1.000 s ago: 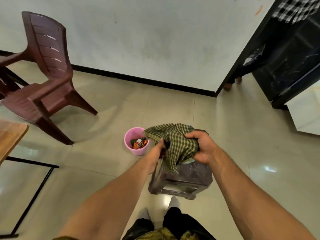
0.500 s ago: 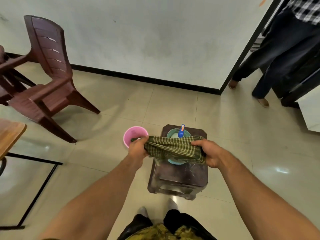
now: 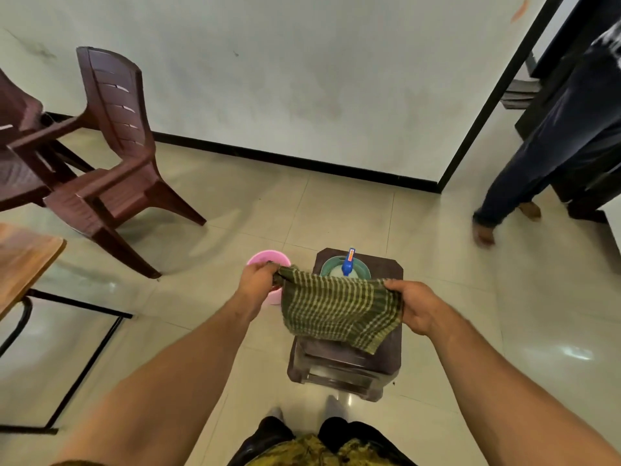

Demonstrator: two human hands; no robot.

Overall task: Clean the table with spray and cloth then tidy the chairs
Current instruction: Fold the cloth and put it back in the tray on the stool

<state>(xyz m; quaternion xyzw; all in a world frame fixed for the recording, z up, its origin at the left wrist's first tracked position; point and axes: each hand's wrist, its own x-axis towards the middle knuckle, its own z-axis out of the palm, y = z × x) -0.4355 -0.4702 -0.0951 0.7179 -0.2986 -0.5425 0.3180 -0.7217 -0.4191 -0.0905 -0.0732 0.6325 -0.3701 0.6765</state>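
Left hand and right hand each pinch a cloth end, stretched sideways; basin holds the spray bottle.

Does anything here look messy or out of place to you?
The brown plastic chair at the left is jammed against a second chair, their armrests crossing, neither lined up at the wooden table. Nothing looks spilled or broken.

This is looking like a plain room in a home: glossy cream floor tiles are reflecting light, maroon plastic chairs are standing by a bare white wall, with a wooden counter and black door frame bordering it.
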